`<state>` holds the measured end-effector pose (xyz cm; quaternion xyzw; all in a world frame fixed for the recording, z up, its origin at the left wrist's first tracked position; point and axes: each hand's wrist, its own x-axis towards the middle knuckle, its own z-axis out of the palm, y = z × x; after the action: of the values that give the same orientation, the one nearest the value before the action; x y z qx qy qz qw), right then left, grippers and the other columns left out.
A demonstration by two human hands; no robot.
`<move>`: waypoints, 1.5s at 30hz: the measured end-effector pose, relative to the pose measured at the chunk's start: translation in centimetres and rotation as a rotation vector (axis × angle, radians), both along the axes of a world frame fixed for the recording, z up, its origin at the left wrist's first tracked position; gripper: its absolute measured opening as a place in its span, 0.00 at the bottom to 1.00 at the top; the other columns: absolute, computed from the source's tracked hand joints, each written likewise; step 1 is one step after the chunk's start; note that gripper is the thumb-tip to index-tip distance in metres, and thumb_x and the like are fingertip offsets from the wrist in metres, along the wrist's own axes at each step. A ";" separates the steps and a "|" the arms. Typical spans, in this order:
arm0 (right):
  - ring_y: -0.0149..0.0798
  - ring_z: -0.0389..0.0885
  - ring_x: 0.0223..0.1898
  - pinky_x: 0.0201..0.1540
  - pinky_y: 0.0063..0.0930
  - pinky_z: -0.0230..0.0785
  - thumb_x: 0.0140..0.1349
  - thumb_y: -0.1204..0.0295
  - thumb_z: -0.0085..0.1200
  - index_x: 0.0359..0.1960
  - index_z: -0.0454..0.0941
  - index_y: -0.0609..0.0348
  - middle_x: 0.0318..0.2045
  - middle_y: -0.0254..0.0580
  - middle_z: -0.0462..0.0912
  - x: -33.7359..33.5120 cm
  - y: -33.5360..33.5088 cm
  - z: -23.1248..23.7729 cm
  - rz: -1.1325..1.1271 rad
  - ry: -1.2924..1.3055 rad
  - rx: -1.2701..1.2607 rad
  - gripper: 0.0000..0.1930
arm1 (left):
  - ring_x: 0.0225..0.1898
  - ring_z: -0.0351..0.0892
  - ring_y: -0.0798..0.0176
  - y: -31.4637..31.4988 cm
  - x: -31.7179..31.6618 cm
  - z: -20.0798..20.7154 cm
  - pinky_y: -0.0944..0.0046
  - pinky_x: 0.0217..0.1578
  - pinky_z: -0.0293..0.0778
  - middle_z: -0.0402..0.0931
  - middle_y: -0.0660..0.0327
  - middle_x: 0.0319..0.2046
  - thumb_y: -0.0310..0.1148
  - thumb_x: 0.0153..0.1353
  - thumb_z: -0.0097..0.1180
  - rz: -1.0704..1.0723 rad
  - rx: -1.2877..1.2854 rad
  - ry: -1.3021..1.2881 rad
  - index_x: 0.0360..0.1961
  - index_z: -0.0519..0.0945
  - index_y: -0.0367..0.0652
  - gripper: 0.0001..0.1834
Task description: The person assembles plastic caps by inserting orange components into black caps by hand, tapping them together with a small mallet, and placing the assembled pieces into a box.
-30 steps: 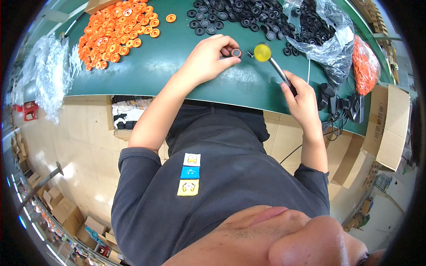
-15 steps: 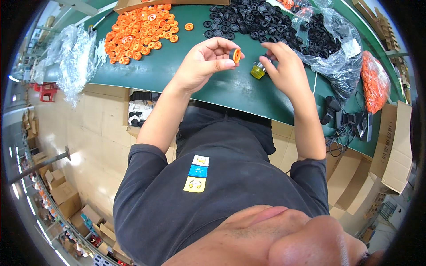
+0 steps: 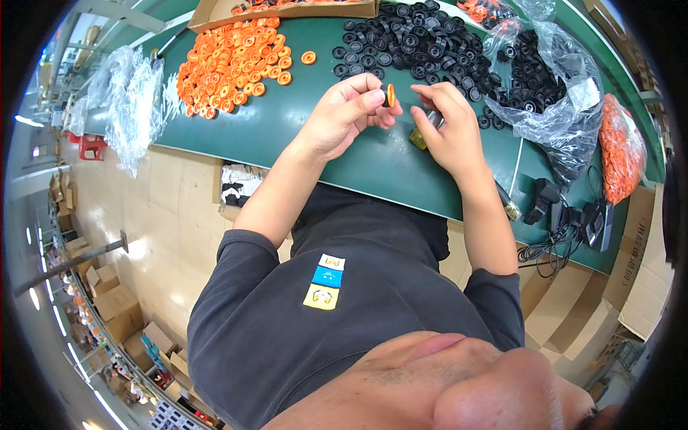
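Observation:
My left hand [image 3: 351, 115] is closed, pinching a small wheel [image 3: 390, 95] with an orange face and a black rim between thumb and fingers. The wheel is held up above the green table, its face turned toward my right hand [image 3: 451, 129]. That hand is curled around a short tool [image 3: 418, 138] with a yellow-green translucent end and a grey metal part. Its thumb and index finger stretch toward the wheel without touching it. My fingers hide most of the tool.
Orange discs [image 3: 233, 68] are heaped at the far left, with one loose disc [image 3: 308, 57] beside them. Black rings [image 3: 416, 39] spread across the back. Plastic bags [image 3: 573, 122] and an orange-filled bag [image 3: 622, 147] lie right. Black cables [image 3: 555, 240] hang near the edge.
My left hand has turned the wheel more edge-on. My right hand has moved slightly nearer to it, and the tool is now more hidden under its fingers. The whole view has shifted a little.

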<state>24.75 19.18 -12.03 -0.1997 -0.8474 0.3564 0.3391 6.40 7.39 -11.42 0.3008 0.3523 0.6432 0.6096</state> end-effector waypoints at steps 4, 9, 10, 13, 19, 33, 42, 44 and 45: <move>0.51 0.80 0.44 0.49 0.40 0.73 0.55 0.76 0.63 0.49 0.81 0.60 0.41 0.49 0.80 0.2 0.7 -0.5 -0.076 0.003 0.122 0.18 | 0.38 0.81 0.66 2.0 -1.9 0.0 0.65 0.44 0.77 0.82 0.57 0.39 0.40 0.67 0.61 0.035 -0.032 0.168 0.43 0.76 0.41 0.14; 0.54 0.77 0.50 0.55 0.44 0.70 0.60 0.76 0.58 0.54 0.80 0.59 0.48 0.52 0.76 1.1 2.6 -2.2 -0.316 -0.275 0.259 0.19 | 0.37 0.83 0.63 10.3 -11.9 1.7 0.62 0.40 0.79 0.84 0.59 0.34 0.35 0.63 0.63 0.454 0.115 1.113 0.46 0.81 0.36 0.15; 0.55 0.77 0.50 0.55 0.43 0.71 0.61 0.77 0.57 0.53 0.80 0.60 0.48 0.53 0.76 1.1 2.9 -2.4 -0.305 -0.275 0.209 0.18 | 0.33 0.82 0.66 11.6 -13.8 2.4 0.66 0.37 0.79 0.84 0.59 0.32 0.30 0.62 0.63 0.571 0.201 1.134 0.44 0.81 0.34 0.12; 0.55 0.78 0.49 0.55 0.42 0.72 0.63 0.77 0.56 0.53 0.81 0.62 0.48 0.55 0.76 1.0 3.0 -2.6 -0.277 -0.277 0.074 0.16 | 0.39 0.85 0.58 12.5 -16.7 5.1 0.60 0.41 0.80 0.84 0.52 0.36 0.38 0.59 0.67 0.683 -0.123 1.397 0.48 0.79 0.32 0.22; 0.54 0.78 0.49 0.54 0.40 0.72 0.62 0.74 0.59 0.52 0.81 0.63 0.47 0.55 0.77 0.8 3.3 -2.9 -0.276 -0.265 0.125 0.16 | 0.45 0.82 0.42 3.9 -14.1 1.2 0.48 0.49 0.78 0.81 0.49 0.41 0.44 0.58 0.64 0.351 -0.197 2.090 0.46 0.83 0.42 0.20; 0.52 0.81 0.44 0.48 0.41 0.75 0.53 0.74 0.65 0.43 0.83 0.59 0.39 0.46 0.79 -2.2 2.8 -0.9 -0.194 -0.274 0.283 0.14 | 0.38 0.80 0.69 5.7 -7.5 -0.1 0.68 0.43 0.78 0.79 0.60 0.40 0.31 0.68 0.57 0.371 0.192 1.273 0.55 0.80 0.43 0.15; 0.53 0.82 0.41 0.45 0.43 0.76 0.54 0.74 0.64 0.42 0.82 0.59 0.37 0.47 0.80 -4.0 3.2 -1.8 -0.293 -0.360 0.239 0.13 | 0.46 0.78 0.71 5.4 -3.9 -3.4 0.68 0.52 0.74 0.80 0.62 0.46 0.28 0.73 0.48 0.003 0.132 0.593 0.57 0.77 0.37 0.15; 0.53 0.82 0.40 0.44 0.43 0.76 0.55 0.75 0.63 0.42 0.82 0.59 0.37 0.47 0.81 -3.7 3.1 -1.9 -0.315 -0.314 0.246 0.11 | 0.47 0.78 0.70 5.2 -3.7 -3.5 0.68 0.53 0.74 0.79 0.62 0.46 0.27 0.74 0.47 -0.050 0.115 0.619 0.57 0.77 0.36 0.15; 0.53 0.82 0.39 0.43 0.42 0.76 0.57 0.76 0.62 0.42 0.82 0.59 0.37 0.47 0.81 -3.6 3.1 -1.8 -0.340 -0.264 0.248 0.11 | 0.47 0.78 0.69 5.2 -3.4 -3.5 0.67 0.53 0.74 0.79 0.62 0.47 0.27 0.74 0.47 -0.042 0.096 0.627 0.57 0.77 0.36 0.15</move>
<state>21.16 22.26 -13.84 -0.3412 -0.8759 0.1582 0.3023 2.99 12.58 -14.93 0.5200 0.4862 0.5223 0.4695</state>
